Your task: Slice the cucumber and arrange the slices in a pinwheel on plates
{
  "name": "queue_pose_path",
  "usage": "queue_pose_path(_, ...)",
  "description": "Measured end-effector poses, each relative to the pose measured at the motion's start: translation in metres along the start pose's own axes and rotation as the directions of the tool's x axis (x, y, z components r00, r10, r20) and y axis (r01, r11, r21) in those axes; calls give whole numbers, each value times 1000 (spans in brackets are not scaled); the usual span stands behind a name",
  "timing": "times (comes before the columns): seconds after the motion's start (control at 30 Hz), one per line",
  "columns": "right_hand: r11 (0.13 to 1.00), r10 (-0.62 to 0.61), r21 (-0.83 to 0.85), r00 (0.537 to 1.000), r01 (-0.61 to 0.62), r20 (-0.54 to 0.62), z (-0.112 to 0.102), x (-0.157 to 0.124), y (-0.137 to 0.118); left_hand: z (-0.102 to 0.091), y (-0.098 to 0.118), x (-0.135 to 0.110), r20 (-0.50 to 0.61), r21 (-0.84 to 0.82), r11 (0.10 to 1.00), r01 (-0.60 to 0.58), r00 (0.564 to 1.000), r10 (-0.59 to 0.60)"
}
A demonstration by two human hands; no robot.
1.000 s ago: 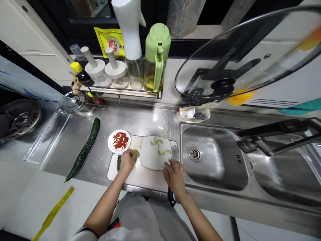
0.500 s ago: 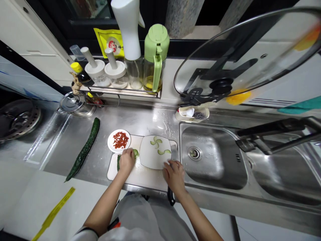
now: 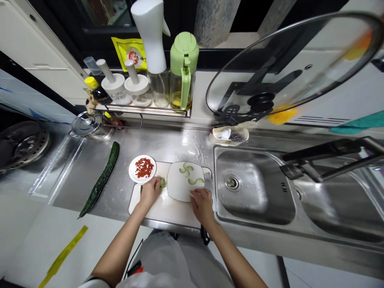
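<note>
My left hand is closed over a cut cucumber piece lying on the white cutting board; its pale cut end shows past the fingertips. Just right of it, a square white plate on the board holds a few cucumber slices. My right hand rests at the plate's near right rim with bent fingers, and whether they grip anything is hidden. A knife's black handle pokes out below that wrist, over the counter's front edge.
A small dish of red berries sits at the board's far left corner. A whole cucumber lies left on the steel counter. A sink is right; a condiment rack and glass lid stand behind.
My right hand has shifted left and up, from over the knife to the plate's near right rim. My left hand has stayed on the cucumber piece, covering more of it.
</note>
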State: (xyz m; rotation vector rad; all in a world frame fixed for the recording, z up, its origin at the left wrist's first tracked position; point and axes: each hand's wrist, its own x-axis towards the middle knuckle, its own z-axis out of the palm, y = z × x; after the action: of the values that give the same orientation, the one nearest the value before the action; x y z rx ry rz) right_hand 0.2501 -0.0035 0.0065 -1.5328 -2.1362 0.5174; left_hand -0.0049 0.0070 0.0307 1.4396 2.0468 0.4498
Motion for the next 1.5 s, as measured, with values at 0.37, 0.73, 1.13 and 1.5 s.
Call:
queue_pose_path(0.37, 999, 17, 45, 999, -19, 49, 3, -1, -7, -12, 3, 1, -74, 219, 973, 78, 995, -63)
queue_pose_path(0.73, 885, 139, 429, 981, -183, 132, 3, 22, -21, -5, 36, -14, 206, -389, 910, -144, 949, 239)
queue_pose_path(1.13, 817, 222, 459, 926, -348, 307, -13, 22, -26, 32, 48, -22, 581, -552, 704, 447, 812, -60)
queue_pose_path(1.5, 818, 210, 478, 940, -320, 269, -21, 13, -22, 47, 58, -11, 744, -590, 333, 736, 656, -130)
